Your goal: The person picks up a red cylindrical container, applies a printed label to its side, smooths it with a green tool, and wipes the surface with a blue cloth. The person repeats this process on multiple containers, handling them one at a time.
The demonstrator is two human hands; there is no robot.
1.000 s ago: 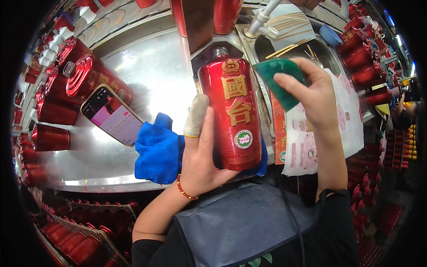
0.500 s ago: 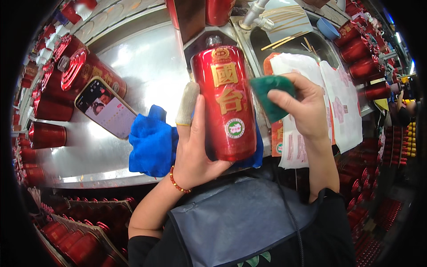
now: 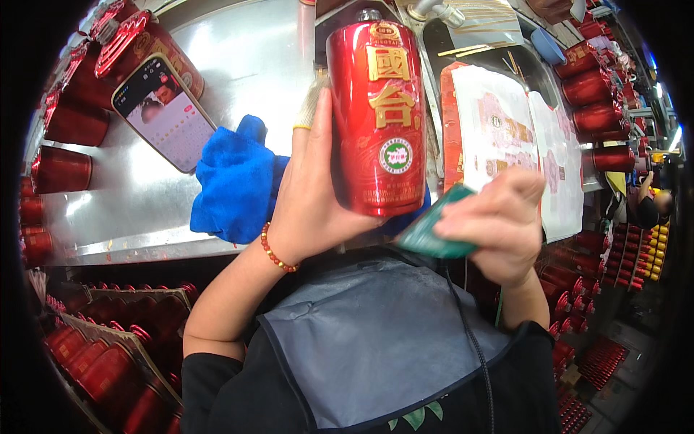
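Observation:
A glossy red bottle (image 3: 354, 123) with raised gold characters and a round green-and-white sticker stands tilted in front of me. My left hand (image 3: 303, 181) grips it from the left and beneath its base; a pale knit finger cot covers one finger. Pinched in my right hand (image 3: 499, 224), somewhat blurred, is a green flat scraper or pad (image 3: 441, 228), held apart from the bottle at its lower right. Beside my left hand lies a crumpled blue cloth (image 3: 235, 181). White printed sheets (image 3: 499, 123) rest to the right of the bottle.
A phone (image 3: 160, 108) leans on a red bottle (image 3: 148, 50) on the metal worktop (image 3: 238, 58). Behind the sheets are thin sticks (image 3: 470, 50), a tap (image 3: 437, 11) and a blue bowl (image 3: 547, 47). Crates of red bottles (image 3: 108, 369) stand below left.
My right hand with the green piece has moved down, away from the bottle's side. The bottle and surroundings sit higher in the picture, as the view has shifted.

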